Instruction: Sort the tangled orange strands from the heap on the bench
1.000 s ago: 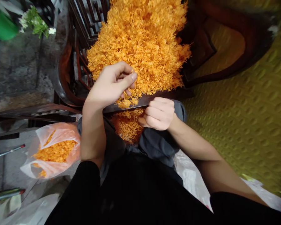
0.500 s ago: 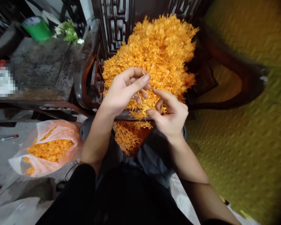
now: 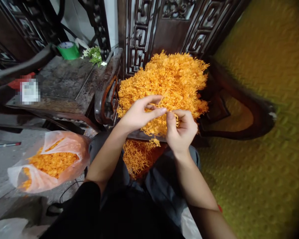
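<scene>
L hand [image 3: 137, 114]: raised over front edge of the orange pile, thumb + forefinger pinched together on a few orange strands; other fingers curled loose. Grip closed on strands.
R hand [image 3: 180, 131]: just beside L hand, fingertips almost meeting it; thumb up, fingers folded in around a small tuft of the same strands. Grip closed on strands.
Strands [image 3: 161, 106]: thin, curly, orange; the bit being worked sits between the two hands, right at near edge of the pile, touching it.
Pile [image 3: 169, 79]: big heap of orange strands, heaped on seat of a dark carved wooden chair [image 3: 239, 113]; fills most of the seat, reaches the carved back panel [image 3: 139, 36].
Fallen clump [image 3: 137, 156]: more strands below the seat edge, lying between the person's knees on grey trousers [image 3: 161, 179].
Bag [image 3: 49, 162]: clear plastic, open mouth, part full of orange strands; on the floor to the L, well apart from hands.
Surface [image 3: 62, 83]: dark worn wood, L of chair; carries green tape roll [image 3: 68, 50] and a small sprig w/ white flowers [image 3: 94, 54] at far end. Blurred-out patch at its L edge, can't tell what.
Floor R side [image 3: 264, 166]: yellow-green patterned mat.
Sleeves [image 3: 84, 205]: black, both arms bare from elbow down.
Cable [image 3: 69, 189]: thin dark wire on floor near bag.
</scene>
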`<state>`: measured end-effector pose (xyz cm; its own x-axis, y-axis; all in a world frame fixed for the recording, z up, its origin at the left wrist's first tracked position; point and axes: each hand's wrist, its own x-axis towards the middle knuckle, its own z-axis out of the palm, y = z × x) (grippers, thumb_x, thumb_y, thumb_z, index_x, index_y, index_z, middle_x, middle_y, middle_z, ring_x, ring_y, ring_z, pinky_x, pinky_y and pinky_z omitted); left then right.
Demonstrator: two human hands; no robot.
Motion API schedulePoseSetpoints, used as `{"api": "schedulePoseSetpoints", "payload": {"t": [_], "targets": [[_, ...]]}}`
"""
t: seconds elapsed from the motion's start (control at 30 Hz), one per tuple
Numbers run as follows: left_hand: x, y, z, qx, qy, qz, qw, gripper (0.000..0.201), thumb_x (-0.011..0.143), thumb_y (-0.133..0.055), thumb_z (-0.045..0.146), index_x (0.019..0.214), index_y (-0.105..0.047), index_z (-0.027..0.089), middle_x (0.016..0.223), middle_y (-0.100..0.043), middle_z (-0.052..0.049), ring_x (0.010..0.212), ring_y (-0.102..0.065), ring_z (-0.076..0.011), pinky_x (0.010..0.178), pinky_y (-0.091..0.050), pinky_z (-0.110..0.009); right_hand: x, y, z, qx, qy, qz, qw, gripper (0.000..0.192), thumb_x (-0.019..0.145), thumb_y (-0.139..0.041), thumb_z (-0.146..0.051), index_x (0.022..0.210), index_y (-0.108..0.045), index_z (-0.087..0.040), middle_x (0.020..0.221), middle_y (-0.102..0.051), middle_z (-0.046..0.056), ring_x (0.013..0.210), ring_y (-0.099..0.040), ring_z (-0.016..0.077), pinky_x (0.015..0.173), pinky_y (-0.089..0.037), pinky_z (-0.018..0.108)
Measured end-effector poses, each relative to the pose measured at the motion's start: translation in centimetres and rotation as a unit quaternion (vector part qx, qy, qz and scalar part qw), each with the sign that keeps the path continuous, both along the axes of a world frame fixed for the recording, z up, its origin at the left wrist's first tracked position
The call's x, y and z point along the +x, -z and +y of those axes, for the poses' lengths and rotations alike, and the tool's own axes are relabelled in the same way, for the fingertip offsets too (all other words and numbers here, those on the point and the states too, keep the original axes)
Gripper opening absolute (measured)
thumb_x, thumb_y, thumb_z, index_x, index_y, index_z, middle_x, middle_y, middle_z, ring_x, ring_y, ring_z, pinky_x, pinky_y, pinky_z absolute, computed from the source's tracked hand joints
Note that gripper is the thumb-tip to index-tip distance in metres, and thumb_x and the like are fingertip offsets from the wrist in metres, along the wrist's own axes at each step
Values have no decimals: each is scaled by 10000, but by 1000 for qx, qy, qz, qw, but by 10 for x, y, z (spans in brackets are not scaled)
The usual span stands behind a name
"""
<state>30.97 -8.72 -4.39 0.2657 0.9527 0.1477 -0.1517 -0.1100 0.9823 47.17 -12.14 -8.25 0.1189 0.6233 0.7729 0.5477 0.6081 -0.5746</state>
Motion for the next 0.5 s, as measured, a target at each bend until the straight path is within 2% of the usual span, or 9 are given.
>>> {"api": "schedulePoseSetpoints", "payload": {"t": [0.07,0.13,0.23,0.27,0.33,0.4,0.5], "targets": [[0,5,3,11,8,27,1000,274,823,-786,281,1050,-757,131,1059,-732,-111,914,-670,-189,818,-573,-327,-3,-6,6,-21,-23,-13,999,151,989,-649,-344,951,-670,-200,846,-703,25,748,-660,164,687,-525,302],[-2,9,7,8,-6,-4,1000,282,831,-767,283,1068,-749,132,985,-730,-93,824,-662,-161,734,-579,-302,-7,-14,14,-55,-55,-25,997,195,997,-634,-375,1073,-679,-201,990,-733,57,840,-684,185,752,-553,331],[-8,10,12,34,-85,-89,992,336,776,-811,239,1086,-714,151,1023,-726,-75,816,-666,-140,722,-604,-285,-15,-29,29,-113,-98,-33,988,404,1006,-613,-423,1349,-614,-209,1290,-695,111,1063,-691,238,910,-562,405],[-11,9,14,53,-113,-104,987,338,764,-824,231,1071,-704,157,1037,-726,-71,828,-670,-134,748,-611,-283,-18,-34,35,-129,-117,-40,984,434,1011,-603,-434,1383,-602,-211,1332,-682,114,1117,-684,250,949,-553,422],[-18,8,16,86,-154,-107,979,328,767,-834,234,1052,-688,163,1020,-726,-61,812,-671,-120,768,-612,-274,-23,-43,44,-154,-158,-56,974,370,1021,-584,-438,1304,-660,-212,1271,-719,96,1118,-694,247,956,-547,419],[-24,7,18,106,-178,-92,974,332,778,-828,222,1067,-674,167,994,-726,-55,812,-677,-121,763,-605,-262,-26,-48,50,-159,-176,-59,970,268,1013,-599,-427,1103,-711,-201,1071,-764,67,958,-716,212,848,-553,369],[-27,7,17,116,-179,-56,975,324,778,-801,160,1069,-660,162,963,-720,-53,848,-688,-135,774,-593,-260,-30,-44,52,-141,-159,-44,976,234,976,-656,-407,886,-666,-191,789,-701,15,683,-628,149,643,-479,299]]}}
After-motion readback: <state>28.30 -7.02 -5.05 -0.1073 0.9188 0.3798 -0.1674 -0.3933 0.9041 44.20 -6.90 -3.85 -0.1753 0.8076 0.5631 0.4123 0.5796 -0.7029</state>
